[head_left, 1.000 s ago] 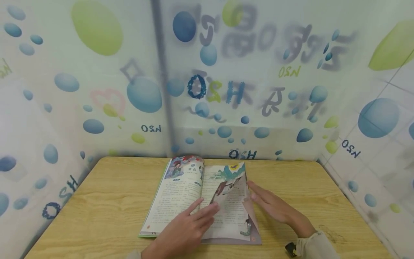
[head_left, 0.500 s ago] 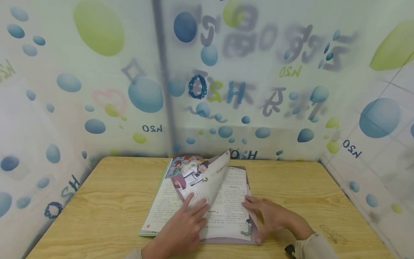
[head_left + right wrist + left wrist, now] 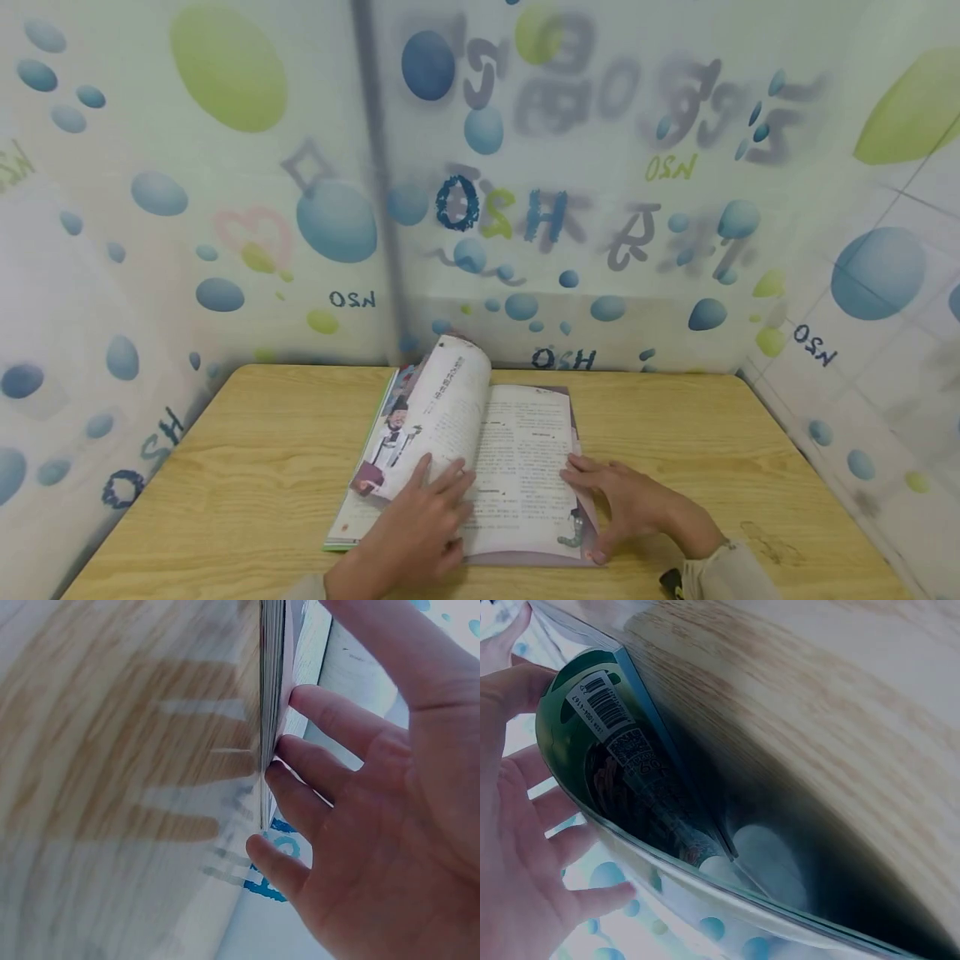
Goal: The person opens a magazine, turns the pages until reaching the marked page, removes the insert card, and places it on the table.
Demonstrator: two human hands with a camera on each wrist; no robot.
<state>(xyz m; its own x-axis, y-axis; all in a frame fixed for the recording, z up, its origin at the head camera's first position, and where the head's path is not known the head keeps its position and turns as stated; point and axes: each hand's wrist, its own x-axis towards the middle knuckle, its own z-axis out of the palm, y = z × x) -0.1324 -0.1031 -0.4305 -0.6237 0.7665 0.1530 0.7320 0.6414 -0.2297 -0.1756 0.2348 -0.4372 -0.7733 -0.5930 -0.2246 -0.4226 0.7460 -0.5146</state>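
Note:
An open magazine (image 3: 525,475) lies on the wooden table, showing printed text and a small cartoon at its lower right. One illustrated page (image 3: 442,400) curls up and over the left side. My left hand (image 3: 423,517) rests on the lower part of that page, fingers extended. At the magazine's right edge is my right hand (image 3: 637,500), fingertips on the side and thumb by the lower corner. The left wrist view shows the bent green back cover (image 3: 570,754) with a barcode. Stacked page edges (image 3: 271,697) meet the fingertips in the right wrist view.
The wooden table (image 3: 247,467) extends on both sides of the magazine. A pale curtain-like wall (image 3: 600,167) with blue and green drops and H2O lettering stands behind and at the sides. A small black item (image 3: 672,582) shows near the right sleeve.
The illustrated page has swung from the right side over to the left, uncovering a text page. My right hand has moved down the right edge; the left has shifted slightly left.

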